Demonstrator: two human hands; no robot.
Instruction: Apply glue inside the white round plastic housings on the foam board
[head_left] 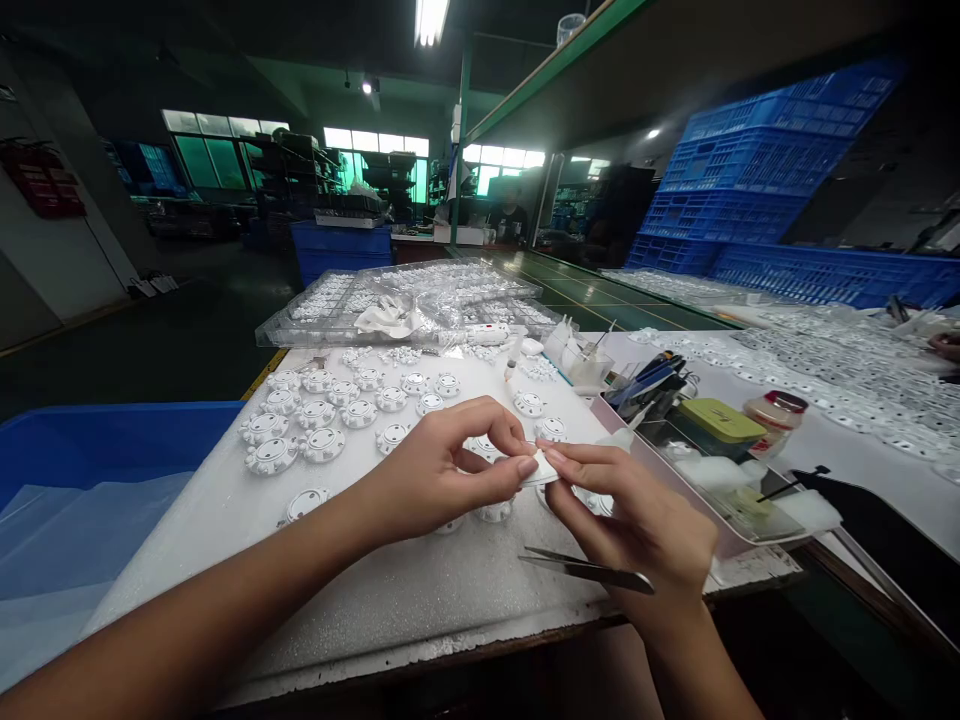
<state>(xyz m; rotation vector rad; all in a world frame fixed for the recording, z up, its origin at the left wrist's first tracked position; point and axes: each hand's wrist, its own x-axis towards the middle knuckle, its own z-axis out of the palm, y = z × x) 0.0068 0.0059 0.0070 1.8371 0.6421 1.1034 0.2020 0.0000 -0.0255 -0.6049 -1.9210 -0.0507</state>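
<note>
My left hand (469, 460) is closed in a pinch on a small white piece (541, 468), thin and flat-edged. On the piece's other side, the fingertips of my right hand (637, 510) pinch it too. A pair of metal tweezers (589, 570) sticks out from under my right hand, its tips pointing left; how it is gripped is hidden. Beneath and around both hands, several round white parts with small dark holes (322, 443) lie on a white foam sheet (360, 610). My fingers cover most of the white piece.
At right stands a tray (731, 525) with pens, a green-lidded box (720, 422) and a jar (776, 420). Clear trays of small parts (330, 300) are at the back. A blue bin (150, 425) is at left, blue crates (742, 170) at right. A person's hand shows at far right.
</note>
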